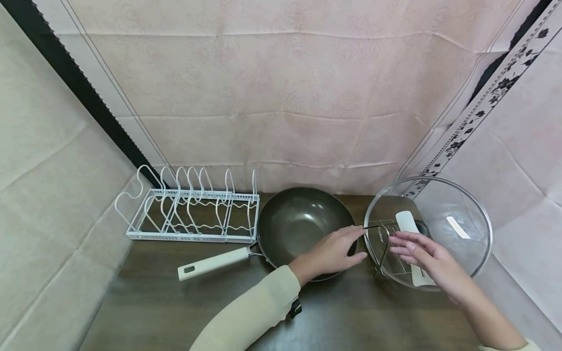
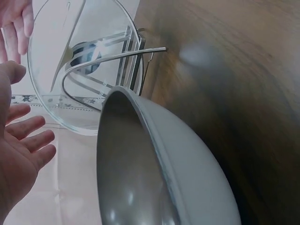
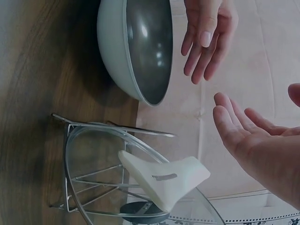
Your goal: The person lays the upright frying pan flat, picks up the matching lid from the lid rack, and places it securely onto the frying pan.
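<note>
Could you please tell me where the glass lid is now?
In the head view, the glass lid is on the right side, propped in the wire stand, just right of the pan.

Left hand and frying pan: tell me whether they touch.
Apart: the right wrist view shows a strip of cloth backdrop between the left hand and the frying pan.

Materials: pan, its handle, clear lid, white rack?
Pan: likely coated metal; dark, semi-gloss inside with highlights.
Handle: probably plastic; pale, smooth, matte.
Lid: glass or clear plastic; transparent, glossy glare, shiny metal-like rim.
White rack: coated metal or plastic; opaque white hides which.
</note>
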A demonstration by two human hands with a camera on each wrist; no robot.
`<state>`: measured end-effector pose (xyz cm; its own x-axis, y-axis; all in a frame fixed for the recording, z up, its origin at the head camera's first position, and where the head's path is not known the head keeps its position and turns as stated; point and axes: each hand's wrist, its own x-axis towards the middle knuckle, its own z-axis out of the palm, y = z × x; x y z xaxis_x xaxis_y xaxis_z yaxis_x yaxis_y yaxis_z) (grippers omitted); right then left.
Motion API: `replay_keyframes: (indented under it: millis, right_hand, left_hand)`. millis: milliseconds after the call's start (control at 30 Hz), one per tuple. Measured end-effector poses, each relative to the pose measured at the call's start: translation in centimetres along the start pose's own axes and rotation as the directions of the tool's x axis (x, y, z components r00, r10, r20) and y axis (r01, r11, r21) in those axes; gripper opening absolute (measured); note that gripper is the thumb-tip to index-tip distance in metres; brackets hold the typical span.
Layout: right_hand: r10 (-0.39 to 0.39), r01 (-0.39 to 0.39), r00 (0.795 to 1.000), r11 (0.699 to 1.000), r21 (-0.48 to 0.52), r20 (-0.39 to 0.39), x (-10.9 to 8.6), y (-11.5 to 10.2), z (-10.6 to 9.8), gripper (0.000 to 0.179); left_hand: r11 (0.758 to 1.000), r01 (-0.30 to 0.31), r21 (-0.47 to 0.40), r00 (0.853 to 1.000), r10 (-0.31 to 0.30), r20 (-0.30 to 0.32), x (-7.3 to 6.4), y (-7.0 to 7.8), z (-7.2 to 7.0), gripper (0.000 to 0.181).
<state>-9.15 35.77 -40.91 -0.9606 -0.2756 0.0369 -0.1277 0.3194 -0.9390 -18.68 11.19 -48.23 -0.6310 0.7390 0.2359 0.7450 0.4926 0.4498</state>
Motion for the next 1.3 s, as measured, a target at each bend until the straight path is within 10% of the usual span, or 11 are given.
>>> replay_keyframes:
  millis: [1300]
  right_hand:
    - [0.035, -0.043, 0.988, 0.998, 0.049, 0.150, 0.0, 1.6, -4.9, 0.034]
  left_hand:
    - [0.999, -0.040, 0.016, 0.980, 0.036, 0.194, 6.0, 1.7, 4.5, 0.076]
